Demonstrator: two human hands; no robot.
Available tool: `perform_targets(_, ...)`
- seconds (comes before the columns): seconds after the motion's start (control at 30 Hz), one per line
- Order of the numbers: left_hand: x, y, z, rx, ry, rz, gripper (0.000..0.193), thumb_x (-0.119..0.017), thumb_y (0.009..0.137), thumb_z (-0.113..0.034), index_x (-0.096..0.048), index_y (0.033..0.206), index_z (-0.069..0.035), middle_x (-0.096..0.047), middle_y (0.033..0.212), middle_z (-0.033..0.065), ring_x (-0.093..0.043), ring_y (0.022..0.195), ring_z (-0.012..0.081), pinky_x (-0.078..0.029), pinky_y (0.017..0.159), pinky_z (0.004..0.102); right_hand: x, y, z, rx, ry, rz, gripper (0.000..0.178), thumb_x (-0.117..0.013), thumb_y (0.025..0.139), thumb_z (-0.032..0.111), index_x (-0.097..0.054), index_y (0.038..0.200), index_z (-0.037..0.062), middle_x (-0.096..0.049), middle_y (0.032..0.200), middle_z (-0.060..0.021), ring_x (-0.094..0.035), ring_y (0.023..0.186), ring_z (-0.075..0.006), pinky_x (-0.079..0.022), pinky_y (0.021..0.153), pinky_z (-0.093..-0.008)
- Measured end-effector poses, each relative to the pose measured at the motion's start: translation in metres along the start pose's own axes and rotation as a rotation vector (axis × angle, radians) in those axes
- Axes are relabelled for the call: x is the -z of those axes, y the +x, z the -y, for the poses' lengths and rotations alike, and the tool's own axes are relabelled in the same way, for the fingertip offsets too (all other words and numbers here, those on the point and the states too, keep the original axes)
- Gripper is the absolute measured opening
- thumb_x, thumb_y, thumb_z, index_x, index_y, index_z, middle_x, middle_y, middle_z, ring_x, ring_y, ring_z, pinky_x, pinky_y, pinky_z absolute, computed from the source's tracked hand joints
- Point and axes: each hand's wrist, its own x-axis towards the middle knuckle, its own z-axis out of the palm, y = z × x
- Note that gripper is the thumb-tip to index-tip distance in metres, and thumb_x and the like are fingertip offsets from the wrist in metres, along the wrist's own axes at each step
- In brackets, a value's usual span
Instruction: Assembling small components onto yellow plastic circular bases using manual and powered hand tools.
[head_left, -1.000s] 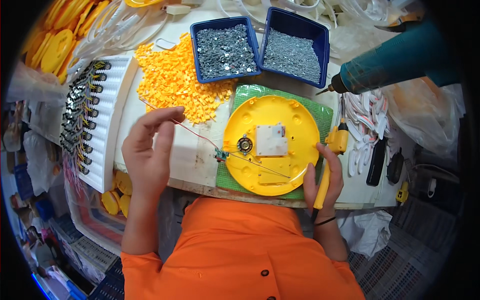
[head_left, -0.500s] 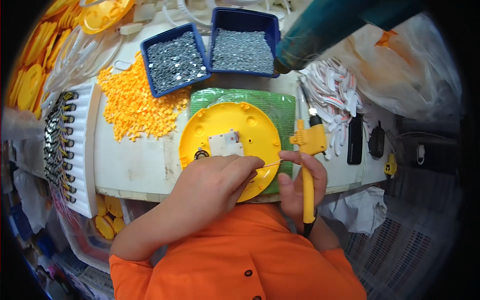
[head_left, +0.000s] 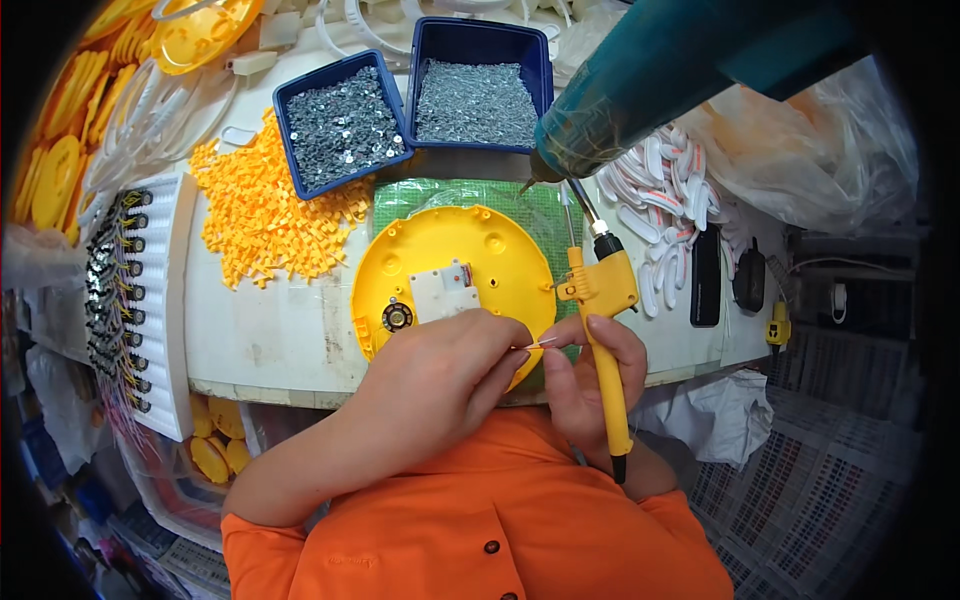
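My left hand [head_left: 440, 370] is closed over the near part of a round yellow plastic shell [head_left: 440, 235], pinching thin wires [head_left: 541, 343] between thumb and fingers. My right hand [head_left: 597, 385] holds a yellow soldering gun [head_left: 605, 285], its handle lying across the fingers and its metal tip pointing away. That hand's thumb and index finger come close to the wire ends; whether they touch them I cannot tell. Inside the shell sit a white box-shaped part [head_left: 438, 293] and a small round black part [head_left: 397, 316]. A green ribbed mat [head_left: 385, 197] lies underneath.
Two blue bins, one of screws [head_left: 545, 90] and one of small metal pieces [head_left: 283, 100], stand behind the shell. A teal power screwdriver [head_left: 620, 90] hangs at upper right. Yellow pieces [head_left: 270, 220], a foam tray [head_left: 172, 300] of wired parts and white curved pieces [head_left: 650, 220] lie around.
My right hand has moved slightly left, its fingertips nearer the wires. The soldering gun has shifted left and tilted. The hanging screwdriver reaches lower and further left in view.
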Motion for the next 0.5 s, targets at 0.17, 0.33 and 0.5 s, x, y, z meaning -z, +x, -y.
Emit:
perform_targets(0.17,0.004,-0.001,-0.002,0.137,-0.164,-0.014,0.012,-0.076,0.091,-0.005,-0.068,0.099,-0.002,-0.066,0.088,0.0084,-0.063,0.068,0.0179,-0.050,0.061,0.0292,0.000,0.001,0.000,0.007,-0.049,0.051,0.063,-0.063,0.090,-0.014,-0.038,0.144,0.0045,-0.064,0.108,-0.0155,-0.064,0.096,-0.0203,-0.052,0.092,-0.0353)
perform_targets(0.33,0.005,-0.003,0.005,0.148,-0.237,-0.057,0.011,-0.076,0.090,-0.003,-0.069,0.099,-0.002,-0.064,0.087,0.0067,-0.062,0.069,0.0139,-0.048,0.060,0.0265,-0.001,0.003,0.000,0.033,-0.109,0.090,0.058,-0.063,0.091,-0.012,-0.041,0.143,0.0034,-0.067,0.101,-0.0147,-0.065,0.094,-0.0204,-0.053,0.086,-0.0338)
perform_targets(0.5,0.020,-0.003,0.016,0.136,-0.097,-0.093,0.012,-0.077,0.088,-0.001,-0.068,0.097,-0.002,-0.064,0.090,0.0074,-0.062,0.073,0.0165,-0.048,0.062,0.0288,0.030,0.026,0.006,0.194,-0.311,0.172,0.037,-0.053,0.105,0.014,-0.050,0.139,0.0015,-0.069,0.086,-0.0140,-0.066,0.074,-0.0229,-0.054,0.073,-0.0332)
